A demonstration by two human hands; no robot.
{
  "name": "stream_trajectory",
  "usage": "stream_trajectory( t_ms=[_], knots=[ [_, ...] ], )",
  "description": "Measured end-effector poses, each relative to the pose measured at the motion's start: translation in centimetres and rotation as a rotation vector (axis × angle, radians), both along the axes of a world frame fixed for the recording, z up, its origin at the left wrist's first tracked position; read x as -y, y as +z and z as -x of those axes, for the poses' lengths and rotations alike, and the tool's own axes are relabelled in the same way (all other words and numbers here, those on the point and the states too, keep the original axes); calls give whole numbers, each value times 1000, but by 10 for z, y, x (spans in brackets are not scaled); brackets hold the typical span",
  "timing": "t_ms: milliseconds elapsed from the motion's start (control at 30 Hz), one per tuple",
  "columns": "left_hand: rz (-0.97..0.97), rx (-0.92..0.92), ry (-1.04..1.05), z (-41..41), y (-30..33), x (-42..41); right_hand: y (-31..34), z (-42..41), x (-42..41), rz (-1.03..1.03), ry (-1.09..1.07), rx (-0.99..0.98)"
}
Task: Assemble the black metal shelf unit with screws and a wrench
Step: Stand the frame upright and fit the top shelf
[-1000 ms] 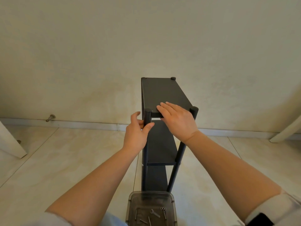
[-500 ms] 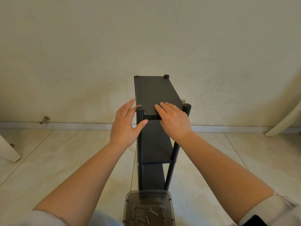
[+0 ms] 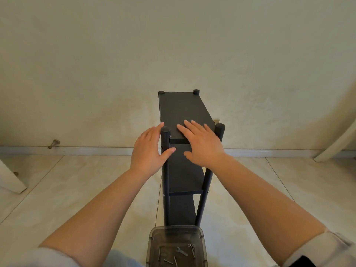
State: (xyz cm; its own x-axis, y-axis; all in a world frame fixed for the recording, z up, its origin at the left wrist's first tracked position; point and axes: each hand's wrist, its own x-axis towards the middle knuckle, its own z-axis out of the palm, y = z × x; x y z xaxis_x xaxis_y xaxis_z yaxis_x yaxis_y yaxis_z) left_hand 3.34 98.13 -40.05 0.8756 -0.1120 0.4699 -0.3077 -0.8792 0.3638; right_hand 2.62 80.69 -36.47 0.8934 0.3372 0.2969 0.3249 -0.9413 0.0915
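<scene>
The black metal shelf unit (image 3: 183, 110) stands upright on the tiled floor with its narrow end toward me. My left hand (image 3: 148, 151) lies against the near left post (image 3: 166, 170), fingers straight along its outer side and thumb across its front. My right hand (image 3: 202, 145) rests flat on the near end of the top shelf, fingers spread, thumb hanging below the front edge. A small wrench (image 3: 181, 251) and several screws (image 3: 192, 249) lie in a smoky plastic box (image 3: 154, 236) at the shelf's foot.
A plain wall with a baseboard stands close behind the shelf. A door stopper (image 3: 54, 143) sticks out of the wall at the left. A white furniture leg (image 3: 9, 180) is at the far left, and another white leg (image 3: 337, 141) leans at the far right.
My left hand has gone from pinching the top of the near left post to lying open beside it. My right hand stays on the top shelf. The view has shifted slightly.
</scene>
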Motion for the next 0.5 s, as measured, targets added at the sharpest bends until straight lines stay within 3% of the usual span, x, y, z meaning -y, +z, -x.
stream_trajectory(
  t_ms=[100,233,367,500],
  knots=[
    [8,17,5,1,-1,1,3,1,-2,-11,-6,41],
    [31,41,5,2,2,2,2,2,-6,-60,-7,-105],
    [16,22,-4,2,4,1,8,6,-10,-129,-3,83],
    [13,12,0,4,5,-1,3,8,-18,-16,17,-104]
  ],
)
